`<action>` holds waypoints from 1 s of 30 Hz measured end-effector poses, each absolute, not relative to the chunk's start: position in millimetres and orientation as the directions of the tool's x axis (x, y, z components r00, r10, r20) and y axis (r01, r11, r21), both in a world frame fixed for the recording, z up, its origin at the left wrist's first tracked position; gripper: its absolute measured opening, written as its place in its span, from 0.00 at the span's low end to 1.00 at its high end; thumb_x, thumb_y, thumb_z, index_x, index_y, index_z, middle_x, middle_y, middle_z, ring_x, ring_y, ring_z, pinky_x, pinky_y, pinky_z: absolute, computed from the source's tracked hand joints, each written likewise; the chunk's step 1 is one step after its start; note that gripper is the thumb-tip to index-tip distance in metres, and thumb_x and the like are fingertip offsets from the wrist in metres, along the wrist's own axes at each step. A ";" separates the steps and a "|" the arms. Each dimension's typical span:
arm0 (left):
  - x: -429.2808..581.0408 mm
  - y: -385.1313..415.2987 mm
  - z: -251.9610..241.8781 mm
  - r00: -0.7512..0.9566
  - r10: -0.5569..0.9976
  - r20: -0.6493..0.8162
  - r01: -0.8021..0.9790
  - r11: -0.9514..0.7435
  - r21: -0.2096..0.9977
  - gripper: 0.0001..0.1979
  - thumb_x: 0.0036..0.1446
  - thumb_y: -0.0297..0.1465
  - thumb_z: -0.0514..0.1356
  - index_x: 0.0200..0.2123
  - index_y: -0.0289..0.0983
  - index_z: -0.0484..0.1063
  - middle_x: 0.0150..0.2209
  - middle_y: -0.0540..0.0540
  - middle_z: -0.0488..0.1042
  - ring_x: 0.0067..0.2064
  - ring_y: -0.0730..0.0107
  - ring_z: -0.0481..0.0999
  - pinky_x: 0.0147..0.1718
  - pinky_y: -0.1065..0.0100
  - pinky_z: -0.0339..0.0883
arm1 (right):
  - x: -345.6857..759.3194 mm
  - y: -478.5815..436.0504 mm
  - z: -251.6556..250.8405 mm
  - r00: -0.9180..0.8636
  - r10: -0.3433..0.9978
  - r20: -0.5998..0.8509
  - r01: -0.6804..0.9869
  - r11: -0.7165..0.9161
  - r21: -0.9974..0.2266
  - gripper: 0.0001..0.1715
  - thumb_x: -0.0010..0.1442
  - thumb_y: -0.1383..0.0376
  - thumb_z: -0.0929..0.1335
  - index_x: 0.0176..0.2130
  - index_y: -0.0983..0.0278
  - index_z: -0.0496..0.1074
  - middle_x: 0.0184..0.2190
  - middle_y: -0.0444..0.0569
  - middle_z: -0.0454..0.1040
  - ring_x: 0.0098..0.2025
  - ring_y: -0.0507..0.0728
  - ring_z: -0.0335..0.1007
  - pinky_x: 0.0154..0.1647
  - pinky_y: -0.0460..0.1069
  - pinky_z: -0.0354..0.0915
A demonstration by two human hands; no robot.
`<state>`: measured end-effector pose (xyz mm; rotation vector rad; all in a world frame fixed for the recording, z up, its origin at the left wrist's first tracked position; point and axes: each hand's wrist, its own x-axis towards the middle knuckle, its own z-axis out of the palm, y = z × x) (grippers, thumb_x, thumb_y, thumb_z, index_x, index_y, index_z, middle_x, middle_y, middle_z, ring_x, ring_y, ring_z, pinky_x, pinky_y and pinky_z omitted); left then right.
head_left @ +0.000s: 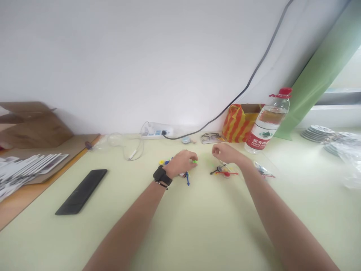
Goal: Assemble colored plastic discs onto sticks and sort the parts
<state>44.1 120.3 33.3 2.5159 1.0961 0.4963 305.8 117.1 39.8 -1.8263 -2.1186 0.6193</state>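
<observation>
My left hand [182,162], with a black watch on its wrist, is over a small cluster of coloured plastic pieces. Its thumb and fingers close on a small bright green plastic piece [194,162]. A blue arrow-shaped pointer [188,179] sticks out from under this hand, and a yellow piece [161,162] lies left of it. My right hand [225,153] is pinched above a second group of pieces; what is between the fingertips is too small to tell. Below it lie a red arrow-shaped pointer [232,173] and a black one [213,172].
A black flat slab [81,192] lies at left, near stacked white cards [34,165] and a cardboard box [36,124]. At the wall are a power strip [158,131] and a striped bag [239,122]. A water bottle [266,124] and stacked discs [317,132] stand right.
</observation>
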 end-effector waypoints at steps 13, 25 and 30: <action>30.4 122.1 43.5 0.715 0.697 0.057 0.629 -0.676 0.383 0.22 0.46 0.37 0.71 0.46 0.43 0.79 0.45 0.46 0.80 0.51 0.52 0.74 0.44 0.62 0.68 | 332.7 114.9 40.2 -0.059 0.978 -0.200 0.941 -0.012 -0.337 0.08 0.46 0.68 0.75 0.30 0.62 0.74 0.37 0.51 0.79 0.36 0.59 0.74 0.29 0.49 0.60; 30.4 121.1 53.3 0.686 0.714 0.138 0.598 -0.662 0.452 0.25 0.55 0.42 0.67 0.56 0.43 0.75 0.49 0.44 0.80 0.54 0.52 0.75 0.49 0.59 0.70 | 328.2 106.7 62.2 -0.184 0.976 -0.118 0.771 0.068 -0.633 0.05 0.59 0.66 0.67 0.39 0.60 0.72 0.38 0.48 0.77 0.33 0.55 0.72 0.33 0.48 0.65; 51.6 114.9 58.0 0.558 0.758 0.338 0.352 -0.585 0.731 0.19 0.65 0.42 0.61 0.56 0.43 0.73 0.49 0.44 0.81 0.48 0.61 0.81 0.46 0.62 0.75 | 290.9 97.3 67.8 -0.332 0.943 0.000 0.228 0.080 -0.970 0.12 0.60 0.56 0.72 0.41 0.59 0.71 0.30 0.43 0.72 0.32 0.54 0.69 0.38 0.51 0.66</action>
